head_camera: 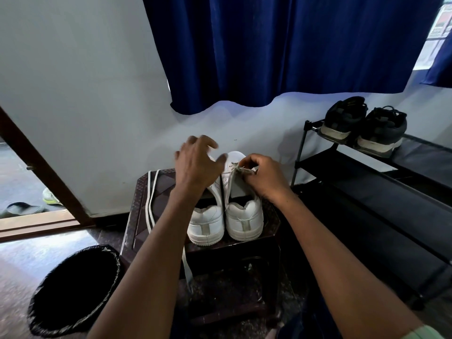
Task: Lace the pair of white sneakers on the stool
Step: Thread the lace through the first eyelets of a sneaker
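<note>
Two white sneakers stand side by side, heels toward me, on a dark brown stool (137, 204). My right hand (265, 177) pinches a white lace at the eyelets of the right sneaker (244, 216). That lace (187, 265) trails down between the shoes and hangs over the stool's front edge. My left hand (195, 165) hovers over the front of the left sneaker (206, 223), fingers spread and relaxed, holding nothing. A second loose lace (149, 204) lies on the stool's left side.
A black bin (73, 289) with a liner stands on the floor at the lower left. A black shoe rack (367, 192) at the right carries a pair of dark sandals (362, 126). A blue curtain (281, 50) hangs above; an open doorway is at the left.
</note>
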Demonstrator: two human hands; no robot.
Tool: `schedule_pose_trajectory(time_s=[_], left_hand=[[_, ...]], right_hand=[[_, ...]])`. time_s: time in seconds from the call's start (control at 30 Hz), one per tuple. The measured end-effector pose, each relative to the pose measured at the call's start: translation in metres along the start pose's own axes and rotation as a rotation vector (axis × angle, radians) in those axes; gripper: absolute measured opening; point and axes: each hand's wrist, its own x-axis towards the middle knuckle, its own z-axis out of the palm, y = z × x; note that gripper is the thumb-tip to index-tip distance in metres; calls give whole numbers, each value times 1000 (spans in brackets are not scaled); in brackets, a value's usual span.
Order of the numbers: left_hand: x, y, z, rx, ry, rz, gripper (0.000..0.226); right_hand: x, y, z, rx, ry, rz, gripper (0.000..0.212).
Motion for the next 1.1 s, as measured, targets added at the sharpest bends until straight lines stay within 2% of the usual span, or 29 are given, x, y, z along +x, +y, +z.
schedule_pose_trajectory(time_s=[0.07,0.13,0.2,0.3,0.37,0.47,0.57,0.63,0.7,0.77,0.83,0.97,1.1], left_hand=[[-5,9,6,-50,-144,98,34],[-10,16,13,-49,-251,89,29],[-11,14,13,-50,-281,39,27],[-6,6,6,-95,-297,-95,27],[-5,5,3,-105,-293,-149,29],[-6,6,5,-87,-296,-153,27],[-4,-1,4,-171,-325,-161,26],[-3,-4,2,-184,-300,-113,24],[-4,-1,3,-100,-231,28,29],[-4,7,4,-18,-195,238,44],[-6,17,6,25,-244,380,59],[-12,25,16,111,-304,418,67],[-12,27,24,194,-254,385,49]], right_hand=[[-1,-3,1,-11,2,-6,16],[1,-2,3,-14,-21,-8,17],[4,2,3,69,-33,34,18],[4,7,-3,348,-34,201,24],[3,6,-5,430,-58,271,27],[1,3,-6,391,-54,175,29],[1,3,-4,99,-11,-43,19],[0,2,-1,-40,58,-84,18],[1,1,1,-61,86,-43,15],[3,3,2,-60,59,38,13],[6,7,0,39,17,117,13],[5,9,-7,373,-70,225,31],[7,11,-6,468,-85,247,33]])
